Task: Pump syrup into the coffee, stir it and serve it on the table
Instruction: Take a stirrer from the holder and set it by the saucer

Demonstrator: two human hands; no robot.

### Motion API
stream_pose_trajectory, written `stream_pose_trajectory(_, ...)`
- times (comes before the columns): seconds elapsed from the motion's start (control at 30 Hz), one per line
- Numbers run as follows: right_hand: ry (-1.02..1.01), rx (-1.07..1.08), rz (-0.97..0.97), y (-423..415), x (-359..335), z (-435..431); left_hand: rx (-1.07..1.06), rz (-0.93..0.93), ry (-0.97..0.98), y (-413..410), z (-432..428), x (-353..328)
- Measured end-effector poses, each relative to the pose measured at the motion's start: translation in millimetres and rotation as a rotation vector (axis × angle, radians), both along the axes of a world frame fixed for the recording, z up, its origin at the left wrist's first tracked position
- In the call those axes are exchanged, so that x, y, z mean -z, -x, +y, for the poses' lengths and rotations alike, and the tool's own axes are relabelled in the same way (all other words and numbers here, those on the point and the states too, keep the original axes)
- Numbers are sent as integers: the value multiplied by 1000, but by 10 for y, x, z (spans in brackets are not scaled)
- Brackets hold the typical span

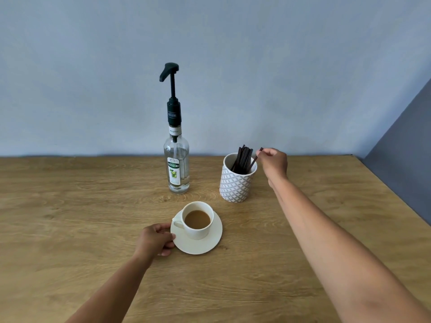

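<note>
A white cup of milky coffee stands on a white saucer at the table's middle. My left hand grips the saucer's left rim. Behind the cup stands a clear syrup bottle with a tall dark pump, its spout pointing left. To the right, a patterned white holder carries several dark stir sticks. My right hand pinches the top of one stir stick, whose lower end is still inside the holder.
The wooden table runs to a pale blue wall at the back. Its right edge slants beside a darker grey wall.
</note>
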State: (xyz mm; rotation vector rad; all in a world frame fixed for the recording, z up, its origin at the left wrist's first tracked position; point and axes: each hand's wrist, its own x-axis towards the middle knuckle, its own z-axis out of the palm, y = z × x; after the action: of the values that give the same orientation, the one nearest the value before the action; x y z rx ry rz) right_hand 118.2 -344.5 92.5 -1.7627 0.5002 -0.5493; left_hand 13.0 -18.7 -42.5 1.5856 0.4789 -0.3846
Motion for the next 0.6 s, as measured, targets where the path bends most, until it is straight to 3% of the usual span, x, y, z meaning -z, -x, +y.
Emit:
stream_pose_trajectory(0.23, -10, -35, -384, 486, -588, 100, -28, 16, -2, 30, -67, -74)
stream_pose_trajectory(0.33, -30, -91, -428, 613, -684, 208, -29, 23, -11, 42, -71, -96)
stream_pose_trajectory(0.4, -3, -174, -317, 633, -589, 303, -30, 23, -7, 49, -68, -108)
stream_pose_trajectory(0.6, 135, -453, 252, 648, 211, 683, -44, 19, 13, 84, -66, -124)
